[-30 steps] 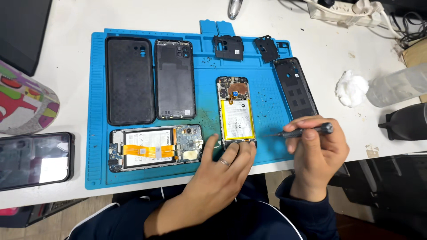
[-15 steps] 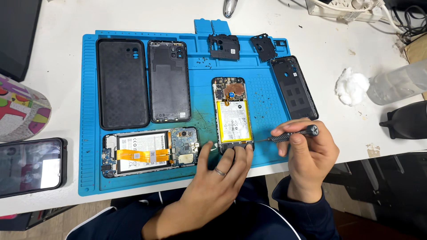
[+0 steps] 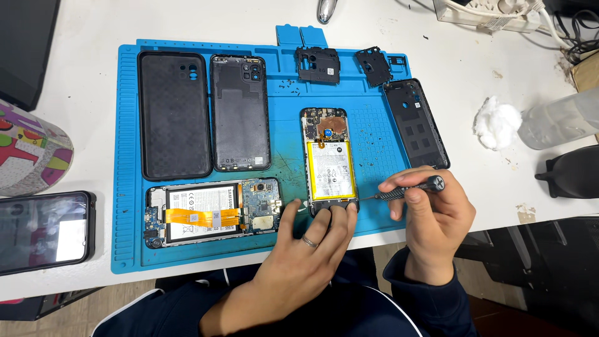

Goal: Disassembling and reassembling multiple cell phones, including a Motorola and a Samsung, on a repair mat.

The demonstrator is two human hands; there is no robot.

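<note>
Screwdriver tip (image 3: 368, 197) had moved in to the opened yellow-battery phone's (image 3: 331, 163) bottom edge near the blue mat's (image 3: 125, 156) front edge; right hand (image 3: 430, 212) pinched the black precision screwdriver (image 3: 405, 189), left hand's (image 3: 312, 243) fingers pressed the phone flat.

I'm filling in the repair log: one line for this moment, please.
left hand: steadies opened phone | right hand: screwdriver tip at phone's lower edge | blue mat

Bright, even overhead light; sharp.

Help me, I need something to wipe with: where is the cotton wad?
In the head view, the white cotton wad lies on the white table, right of the blue mat, beside a clear plastic bottle.
</note>
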